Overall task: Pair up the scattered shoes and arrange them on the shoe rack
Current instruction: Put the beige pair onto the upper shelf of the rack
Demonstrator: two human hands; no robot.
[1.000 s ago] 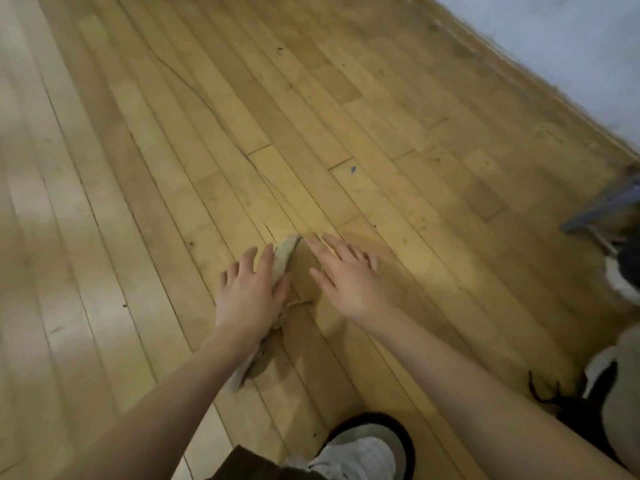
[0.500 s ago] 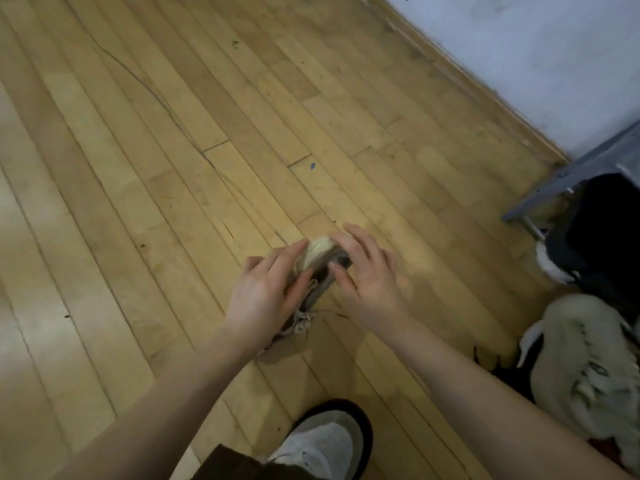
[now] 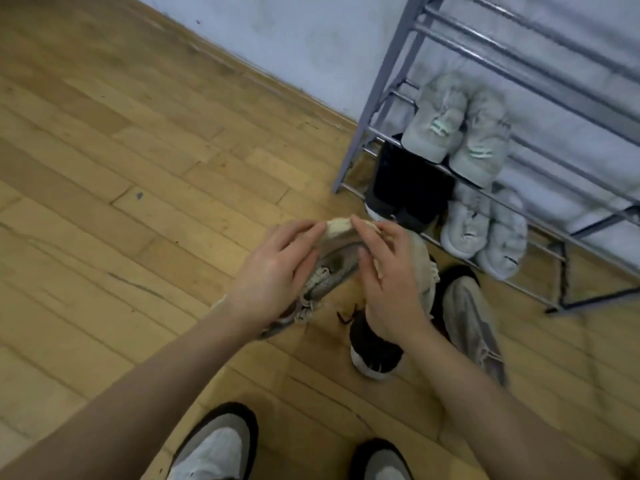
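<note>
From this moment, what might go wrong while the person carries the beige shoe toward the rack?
1. Both hands, left hand and right hand, pinch the beige shoe mostly near its toe, so the hanging heel could swing or slip out.
2. Its loose laces dangle and may snag.
3. The black shoe and grey shoe lie on the floor before the shoe rack; the person could step on them.

There was a single view, worn on the person's head, and it looked steeply down and forward over both forearms at the wooden floor (image 3: pixel 145 209). It sat close above the hands, with the shoe rack (image 3: pixel 381 95) up at the right against the wall (image 3: pixel 294 36).
</note>
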